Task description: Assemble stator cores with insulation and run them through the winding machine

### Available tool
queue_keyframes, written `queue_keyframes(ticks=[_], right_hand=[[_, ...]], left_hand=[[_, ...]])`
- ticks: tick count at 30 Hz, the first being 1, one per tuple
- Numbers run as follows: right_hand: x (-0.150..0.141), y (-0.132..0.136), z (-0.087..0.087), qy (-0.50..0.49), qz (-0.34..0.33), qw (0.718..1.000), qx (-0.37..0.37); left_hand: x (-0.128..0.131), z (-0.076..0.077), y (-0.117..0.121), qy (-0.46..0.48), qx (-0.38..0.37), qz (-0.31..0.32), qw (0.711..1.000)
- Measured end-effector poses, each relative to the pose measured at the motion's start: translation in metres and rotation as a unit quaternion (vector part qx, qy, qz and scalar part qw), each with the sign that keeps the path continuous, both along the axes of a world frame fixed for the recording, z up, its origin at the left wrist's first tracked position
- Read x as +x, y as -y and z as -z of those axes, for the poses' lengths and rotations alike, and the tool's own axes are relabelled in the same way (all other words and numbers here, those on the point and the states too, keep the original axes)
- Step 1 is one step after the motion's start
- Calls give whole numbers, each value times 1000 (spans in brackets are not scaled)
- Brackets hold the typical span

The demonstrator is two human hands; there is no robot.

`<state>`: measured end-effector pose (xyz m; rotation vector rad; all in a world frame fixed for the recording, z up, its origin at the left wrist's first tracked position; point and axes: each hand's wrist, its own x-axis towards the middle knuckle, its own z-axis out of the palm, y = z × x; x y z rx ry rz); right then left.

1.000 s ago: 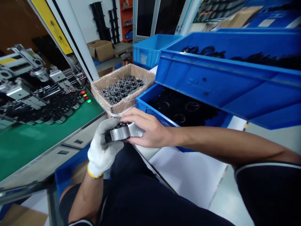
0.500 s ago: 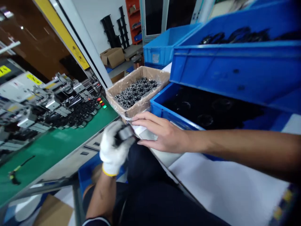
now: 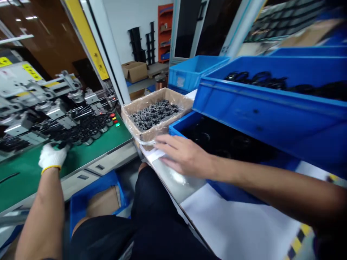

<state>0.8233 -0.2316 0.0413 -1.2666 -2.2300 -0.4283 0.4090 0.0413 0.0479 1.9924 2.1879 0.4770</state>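
My left hand [image 3: 52, 157], in a white glove with a yellow cuff, is over the green bench at the near end of a row of dark, metal-rimmed stator cores [image 3: 88, 137]. Its fingers are curled round a dark stator core [image 3: 64, 147], mostly hidden by the glove and blurred. My bare right hand [image 3: 185, 155] reaches over the white table beside the cardboard box [image 3: 146, 136], its fingers stretched out, slightly blurred, with nothing seen in them. Steel stator cores [image 3: 154, 113] fill that plastic-lined box.
Machine arms and clamps [image 3: 62, 115] stand behind the row on the green bench [image 3: 89, 159], near lit buttons [image 3: 115, 121]. A blue crate [image 3: 265, 104] of black parts rests over another blue crate [image 3: 179, 126]. Below the bench is a blue bin [image 3: 119, 189] with cardboard.
My left hand has carried the stator core away from my right hand, leftward to the row on the green bench. My right hand has let go of it and stays near the box.
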Motion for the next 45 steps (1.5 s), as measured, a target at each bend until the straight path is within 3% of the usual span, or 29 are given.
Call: queue_keyframes(ticks=[2,3,5,6,7,9,11,15,18,23,29,32,34,36,39,40,41,43,45], right_hand=[[27,-9,-5,24,128,988,-87],[41,-14,-6,30,207,965,-158],[65,-25,-1,37,331,895,-297],[74,-30,4,41,358,864,-352],[80,-34,11,44,362,844,-393],[86,-40,23,50,340,830,-438],[87,-43,33,54,324,824,-462],[92,-43,34,53,334,819,-464],[98,-42,28,44,348,824,-444],[100,-43,26,19,352,847,-398],[100,-46,30,-19,365,872,-325],[104,-46,32,-44,358,895,-262],[108,-45,33,-62,350,910,-212],[109,-43,32,-79,341,923,-158],[99,-39,22,-103,316,940,-80],[90,-38,17,-112,296,947,-53],[78,-36,10,-121,262,957,-20],[47,-29,-5,-135,146,978,58],[11,-19,-16,-143,11,981,128]], left_hand=[[23,-4,4,13,39,-56,998],[40,-6,7,24,64,-64,996],[84,-15,17,29,111,-3,993],[110,-20,22,15,124,65,990],[138,-25,28,-12,142,133,981],[197,-31,34,-111,129,289,942],[252,-30,33,-190,121,385,895],[331,-8,16,-270,53,477,835],[360,14,0,-262,-1,493,830],[367,30,-11,-175,-38,478,860],[359,9,-1,58,-2,410,910],[338,4,26,231,-9,385,893],[312,11,56,368,-39,387,845],[281,22,93,511,-82,375,769],[238,35,143,717,-210,310,588],[228,37,155,760,-249,292,524],[220,37,165,783,-277,284,479],[207,38,177,791,-289,289,454],[200,39,183,782,-274,310,466]])
